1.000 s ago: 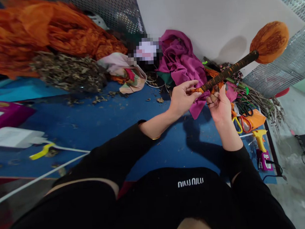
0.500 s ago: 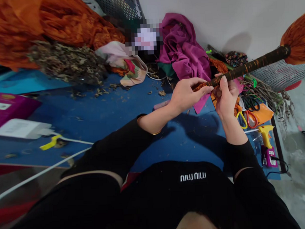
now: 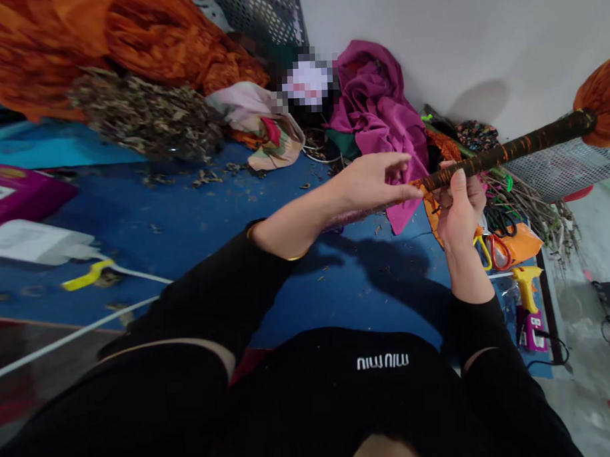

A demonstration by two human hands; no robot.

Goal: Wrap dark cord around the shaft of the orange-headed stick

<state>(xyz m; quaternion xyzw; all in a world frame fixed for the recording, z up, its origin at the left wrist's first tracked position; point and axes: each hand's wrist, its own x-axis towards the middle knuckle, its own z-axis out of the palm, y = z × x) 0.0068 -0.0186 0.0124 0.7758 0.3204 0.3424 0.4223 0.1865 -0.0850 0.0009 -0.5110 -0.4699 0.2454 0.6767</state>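
A long dark brown stick [image 3: 522, 144] with orange streaks slants up to the right, with a bundle of orange cloth [image 3: 601, 105] at its far end. My right hand [image 3: 461, 203] holds the stick near its lower end, the thumb lying along it. At the lower tip is my left hand [image 3: 378, 179], its thumb and fingers parted around a small orange strip [image 3: 417, 184] there. Whether the left fingers touch the strip is hard to tell.
Orange cloth [image 3: 163, 43], dried leaves [image 3: 151, 117] and magenta cloth [image 3: 380, 99] lie along the back of the blue table [image 3: 149, 214]. Scissors [image 3: 498, 248], a yellow glue gun [image 3: 527, 284] and dry twigs [image 3: 539, 200] are at the right. A white cable [image 3: 73, 338] crosses the left.
My left thumb and fingers have spread wider at the stick's lower end. The stick and right hand sit slightly lower and farther right in view.
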